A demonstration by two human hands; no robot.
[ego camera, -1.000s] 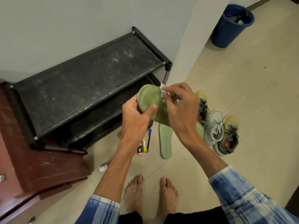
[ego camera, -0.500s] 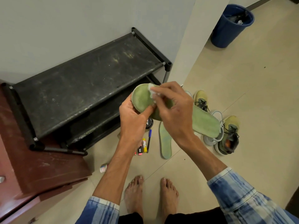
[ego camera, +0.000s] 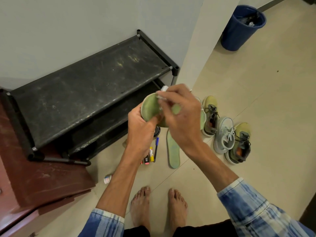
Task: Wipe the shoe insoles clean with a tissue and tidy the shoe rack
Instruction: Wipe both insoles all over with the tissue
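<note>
A person is gripping a green insole (ego camera: 150,106) in the left hand (ego camera: 142,124) above the floor beside the dusty shoe rack (ego camera: 89,93). The right hand (ego camera: 181,117) is pinching a white tissue (ego camera: 163,93) against the insole's rounded end and hiding much of it. A second insole (ego camera: 172,151), a pen (ego camera: 156,149) and sneakers (ego camera: 224,135) are lying below.

Two insoles (ego camera: 150,108) (ego camera: 173,151), three shoes (ego camera: 210,113) (ego camera: 224,135) (ego camera: 239,144), one tissue (ego camera: 163,93), one rack (ego camera: 85,93), one bin (ego camera: 239,29), one pen (ego camera: 156,149), one small bottle (ego camera: 107,178).
</note>
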